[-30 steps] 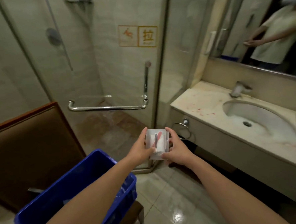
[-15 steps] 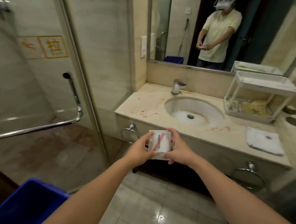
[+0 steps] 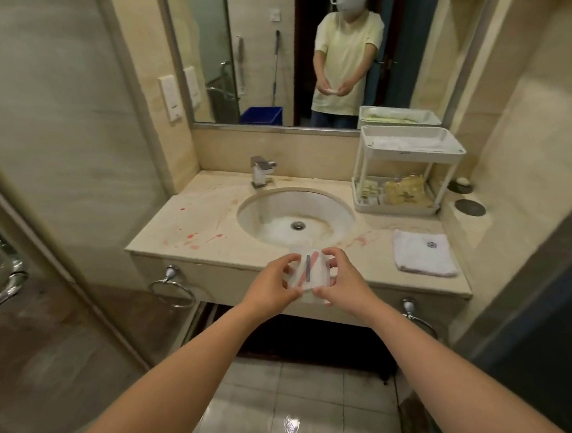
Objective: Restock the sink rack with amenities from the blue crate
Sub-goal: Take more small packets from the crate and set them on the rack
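Spreading across the view, the marble counter (image 3: 213, 251) has bare room left of the basin (image 3: 294, 212); the two-tier white rack (image 3: 408, 152) stands at its right rear corner, lower-shelf sachets (image 3: 400, 191) blurred. The blue crate (image 3: 261, 115) shows only as a mirror reflection. Over the counter's front edge, left hand (image 3: 272, 280) and right hand (image 3: 344, 284) together pinch a clear amenity packet (image 3: 315, 276), contents indistinct

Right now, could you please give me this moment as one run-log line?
left hand: grips packet; right hand: grips packet; rack: on counter, right of sink; packet: not yet in rack
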The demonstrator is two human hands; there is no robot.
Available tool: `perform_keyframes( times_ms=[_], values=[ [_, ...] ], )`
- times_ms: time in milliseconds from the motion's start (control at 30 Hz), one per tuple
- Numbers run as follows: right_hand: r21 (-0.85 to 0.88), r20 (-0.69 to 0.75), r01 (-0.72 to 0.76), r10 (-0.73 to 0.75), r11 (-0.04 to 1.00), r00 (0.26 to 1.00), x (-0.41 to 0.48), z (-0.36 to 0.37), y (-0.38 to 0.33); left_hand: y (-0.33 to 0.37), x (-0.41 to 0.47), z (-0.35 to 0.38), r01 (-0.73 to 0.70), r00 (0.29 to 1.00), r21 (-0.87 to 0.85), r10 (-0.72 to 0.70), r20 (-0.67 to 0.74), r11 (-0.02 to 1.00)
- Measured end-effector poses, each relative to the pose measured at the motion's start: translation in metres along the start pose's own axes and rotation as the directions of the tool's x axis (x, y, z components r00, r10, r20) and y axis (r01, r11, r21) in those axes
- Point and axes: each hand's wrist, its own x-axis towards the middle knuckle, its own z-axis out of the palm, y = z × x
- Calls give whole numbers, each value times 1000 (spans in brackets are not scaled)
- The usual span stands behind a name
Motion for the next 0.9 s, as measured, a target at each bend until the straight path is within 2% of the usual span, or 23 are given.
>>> perform_keyframes(
  times_ms=[133,400,733,900],
  values=[
    [-49,-119,-26,20,998,993,11,-25,21,10,35,24,-43,998,-11,43,52,999],
    [-96,-243,-135,109,986,964,55,-70,45,24,118,58,-130,977,-41,135,164,991],
    [-90,-423,-233,175,968,889,144,-98,47,31,244,57,-181,931,-85,198,308,980],
    [-77,-449,-286,223,955,865,170,-103,56,26,278,64,-187,907,-86,206,368,979]
  ],
)
